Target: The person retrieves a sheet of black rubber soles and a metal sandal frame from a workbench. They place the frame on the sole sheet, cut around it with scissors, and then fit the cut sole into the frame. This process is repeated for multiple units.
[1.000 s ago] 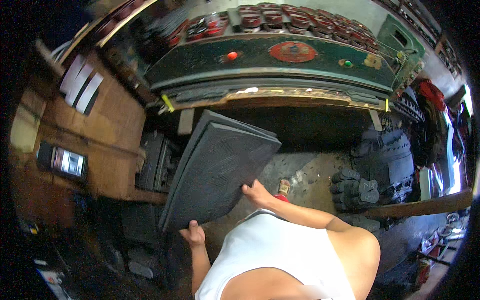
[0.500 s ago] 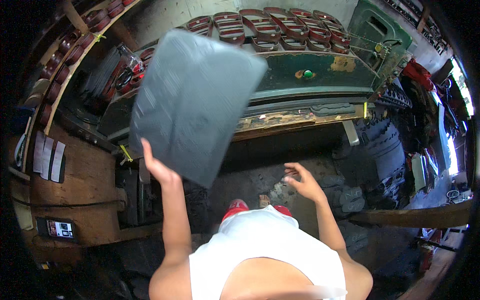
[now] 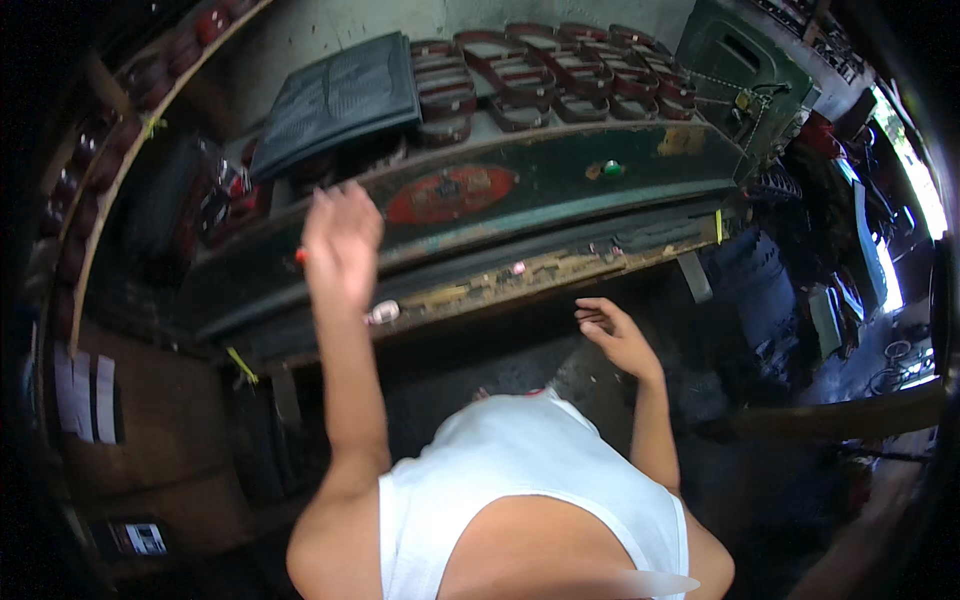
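Note:
A dark grey sheet [image 3: 345, 95] with a ribbed texture, perhaps rubber, rests on the left end of the green machine's top. It covers part of a set of red-brown curved metal bands that look like cutting dies [image 3: 520, 75]. Just below the sheet's near edge is my left hand [image 3: 343, 240], its fingers stretched out and holding nothing; it is a little blurred. In front of the wooden ledge hangs my right hand [image 3: 620, 338], fingers loosely bent and apart, with nothing in it.
The green machine's front beam [image 3: 570, 170] spans the view, a worn wooden ledge [image 3: 480, 295] below it. At the left are a shelf edge [image 3: 130, 180] with more dies, pale strips [image 3: 85, 395] and a phone [image 3: 142, 538]. A wooden bar [image 3: 840, 412] juts in at right.
The dark sheet has gone from my left hand up onto the machine's top, and the hand has let go of it. My right hand has moved slightly up. The view has shifted a little.

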Tool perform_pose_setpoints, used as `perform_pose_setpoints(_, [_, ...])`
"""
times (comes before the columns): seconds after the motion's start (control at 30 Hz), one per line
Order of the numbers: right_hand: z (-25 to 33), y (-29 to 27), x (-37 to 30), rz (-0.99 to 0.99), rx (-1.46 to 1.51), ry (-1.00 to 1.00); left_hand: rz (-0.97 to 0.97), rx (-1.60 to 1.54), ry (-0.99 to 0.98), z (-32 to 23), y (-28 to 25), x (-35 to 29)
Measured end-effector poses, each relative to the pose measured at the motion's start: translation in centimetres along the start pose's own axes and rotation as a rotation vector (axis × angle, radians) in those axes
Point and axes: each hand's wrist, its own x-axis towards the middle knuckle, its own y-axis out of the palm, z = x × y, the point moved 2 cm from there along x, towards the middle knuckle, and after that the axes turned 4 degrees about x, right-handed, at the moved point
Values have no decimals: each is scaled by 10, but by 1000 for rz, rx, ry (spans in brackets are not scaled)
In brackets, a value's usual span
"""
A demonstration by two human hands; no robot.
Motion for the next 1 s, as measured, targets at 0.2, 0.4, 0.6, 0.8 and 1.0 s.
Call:
perform_pose_setpoints(0.2, [128,-56,101,-190,-421,-663,388,1280,173,104,20,-11])
perform_pose_setpoints(0.4, [239,-91,304,91,-548,-683,327,1571,1126,173,108,70])
perform_pose_setpoints(0.6, [257,-124,398,413,-1246,-550,246,1916,733,228,109,123])
perform_pose_setpoints(0.8, [273,-93,384,374,-1553,-625,393,1865,594,222,108,130])
perform_pose_setpoints(1.0, [277,-75,368,484,-1711,-824,352,1869,500,211,121,121])
